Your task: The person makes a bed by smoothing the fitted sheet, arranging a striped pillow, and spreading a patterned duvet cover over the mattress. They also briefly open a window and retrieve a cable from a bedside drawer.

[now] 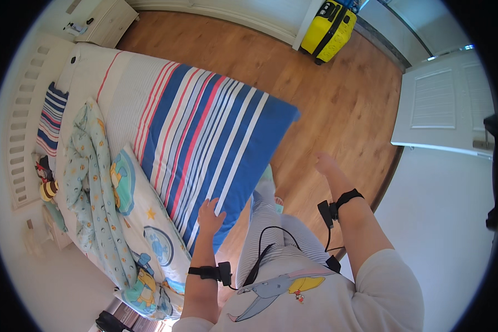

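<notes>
Over the foot end of the bed, my left hand (211,216) is held with its fingers apart and nothing in it. Beneath it lies a blue, white and red striped bed cover (199,137); whether I touch it is hard to tell. My right hand (327,164) hangs out over the wooden floor, with a finger sticking out and no object visible in it. A cartoon-print quilt (143,224) lies along the near side of the bed. Its pale green side, patterned with small figures (93,195), is bunched up towards the headboard.
A yellow suitcase (330,31) stands by the far wall. The white door (433,103) is on the right. A slatted headboard (23,120), striped pillow (52,118) and bee plush toy (49,191) are at left, beside a white nightstand (110,23). Black cables (260,253) hang at my waist.
</notes>
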Demonstrator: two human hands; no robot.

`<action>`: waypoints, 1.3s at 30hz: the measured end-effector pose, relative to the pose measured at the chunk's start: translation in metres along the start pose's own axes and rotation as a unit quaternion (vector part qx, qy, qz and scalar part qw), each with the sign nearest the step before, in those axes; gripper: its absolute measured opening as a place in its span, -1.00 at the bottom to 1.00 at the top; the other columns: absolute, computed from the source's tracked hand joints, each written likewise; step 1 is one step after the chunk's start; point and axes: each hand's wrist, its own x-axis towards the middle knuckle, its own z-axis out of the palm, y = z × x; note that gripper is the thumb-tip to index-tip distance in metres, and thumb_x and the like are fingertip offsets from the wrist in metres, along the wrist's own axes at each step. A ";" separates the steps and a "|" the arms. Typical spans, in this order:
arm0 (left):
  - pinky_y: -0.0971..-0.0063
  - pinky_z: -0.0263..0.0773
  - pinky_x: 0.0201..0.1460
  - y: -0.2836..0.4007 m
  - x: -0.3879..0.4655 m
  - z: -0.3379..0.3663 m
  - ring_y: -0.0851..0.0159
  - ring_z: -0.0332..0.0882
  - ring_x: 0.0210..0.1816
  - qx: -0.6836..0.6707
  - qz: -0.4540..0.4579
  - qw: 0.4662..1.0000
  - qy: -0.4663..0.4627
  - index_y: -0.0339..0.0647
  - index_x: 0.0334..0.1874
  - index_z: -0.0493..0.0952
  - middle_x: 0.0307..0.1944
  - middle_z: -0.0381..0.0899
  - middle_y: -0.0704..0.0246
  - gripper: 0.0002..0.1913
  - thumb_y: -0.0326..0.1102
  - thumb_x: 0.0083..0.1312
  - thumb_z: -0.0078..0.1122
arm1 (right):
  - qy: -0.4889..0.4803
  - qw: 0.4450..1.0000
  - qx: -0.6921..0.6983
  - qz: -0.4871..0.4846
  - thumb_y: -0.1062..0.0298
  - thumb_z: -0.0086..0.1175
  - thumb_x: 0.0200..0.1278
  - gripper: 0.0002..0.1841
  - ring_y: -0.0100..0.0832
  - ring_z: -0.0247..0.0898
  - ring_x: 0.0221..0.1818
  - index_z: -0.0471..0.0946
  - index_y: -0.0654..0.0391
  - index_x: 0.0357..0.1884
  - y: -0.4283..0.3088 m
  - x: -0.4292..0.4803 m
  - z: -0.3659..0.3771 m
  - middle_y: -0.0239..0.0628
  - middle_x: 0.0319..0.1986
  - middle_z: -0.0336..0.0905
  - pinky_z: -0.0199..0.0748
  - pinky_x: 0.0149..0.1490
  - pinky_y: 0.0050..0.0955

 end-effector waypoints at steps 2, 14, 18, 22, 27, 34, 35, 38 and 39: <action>0.35 0.29 0.08 0.018 0.043 0.006 0.11 0.38 0.04 -0.003 0.022 1.000 0.004 -0.22 0.01 0.43 0.01 0.43 0.15 -0.55 -0.34 0.01 0.21 | 0.000 0.996 -0.073 -0.060 0.37 -0.01 0.04 -0.60 -0.13 0.36 0.03 0.44 0.14 0.00 -0.010 0.031 -0.011 -0.07 -0.01 0.42 0.36 0.04 -0.30; -0.06 -0.09 0.25 0.173 0.268 0.105 -0.08 -0.22 0.36 0.172 -0.091 0.980 -0.047 0.03 0.35 0.01 0.36 -0.30 -0.01 -0.25 -0.08 0.13 0.14 | -0.103 0.988 0.107 -0.049 0.02 -0.10 0.17 -0.56 -0.05 0.37 -0.02 0.51 0.19 -0.12 -0.069 0.284 -0.053 0.01 -0.16 0.50 0.29 0.05 -0.25; -0.24 -0.20 0.21 0.198 0.321 0.137 -0.23 -0.36 0.35 0.244 -0.129 0.959 -0.060 0.11 0.35 0.00 0.34 -0.33 -0.09 -0.23 0.09 0.13 0.09 | -0.228 0.967 0.070 -0.091 -0.18 -0.15 0.13 -0.35 -0.01 0.32 0.03 0.47 0.29 -0.08 -0.089 0.367 -0.007 0.09 -0.08 0.44 0.25 0.11 -0.25; -0.30 -0.32 0.20 0.193 0.342 0.162 -0.36 -0.47 0.31 0.280 -0.205 0.931 -0.112 0.12 0.35 0.00 0.30 -0.39 -0.25 -0.17 0.16 0.06 0.13 | -0.369 0.926 0.059 -0.058 -0.37 -0.22 0.06 -0.14 0.02 0.26 0.10 0.42 0.41 -0.05 -0.102 0.413 0.061 0.21 0.00 0.34 0.20 0.16 -0.27; -0.30 -0.41 0.20 0.189 0.347 0.169 -0.41 -0.50 0.30 0.299 -0.226 0.919 -0.124 0.04 0.31 0.06 0.26 -0.36 -0.34 -0.15 0.21 0.00 0.14 | -0.417 0.849 0.325 0.016 -0.28 -0.15 0.13 -0.23 -0.13 0.34 0.02 0.41 0.39 -0.04 -0.114 0.407 0.109 0.06 -0.08 0.43 0.22 0.14 -0.35; -0.30 -0.41 0.20 0.188 0.349 0.168 -0.42 -0.46 0.29 0.308 -0.235 0.910 -0.149 0.02 0.30 0.09 0.26 -0.33 -0.35 -0.12 0.24 -0.05 0.16 | -0.408 0.848 0.336 0.035 0.03 -0.12 0.24 -0.36 -0.24 0.07 0.23 0.10 0.26 0.25 -0.103 0.406 0.117 -0.05 0.17 0.17 0.03 0.26 -0.41; -0.30 -0.41 0.20 0.186 0.349 0.170 -0.43 -0.46 0.29 0.314 -0.214 0.916 -0.130 0.01 0.31 0.09 0.25 -0.32 -0.36 -0.11 0.25 -0.05 0.16 | -0.423 0.857 0.292 0.028 0.05 -0.11 0.24 -0.36 -0.24 0.05 0.24 0.10 0.27 0.25 -0.101 0.411 0.119 -0.04 0.18 0.16 0.01 0.27 -0.42; -0.33 -0.43 0.18 0.179 0.344 0.176 -0.43 -0.43 0.28 0.298 -0.204 0.928 -0.092 0.09 0.31 0.10 0.25 -0.30 -0.35 -0.10 0.31 -0.09 0.14 | -0.438 0.858 0.265 -0.035 0.06 -0.11 0.23 -0.54 -0.33 0.30 -0.03 0.37 0.19 0.02 -0.097 0.426 0.133 -0.16 -0.12 0.43 0.24 0.05 -0.44; -0.35 -0.45 0.17 0.176 0.344 0.177 -0.40 -0.41 0.29 0.311 -0.224 0.917 -0.109 0.18 0.31 0.11 0.27 -0.27 -0.29 -0.11 0.34 -0.09 0.11 | -0.442 0.845 0.293 -0.073 0.06 -0.12 0.23 -0.58 -0.35 0.34 -0.10 0.43 0.18 -0.04 -0.098 0.431 0.138 -0.20 -0.20 0.47 0.28 -0.01 -0.45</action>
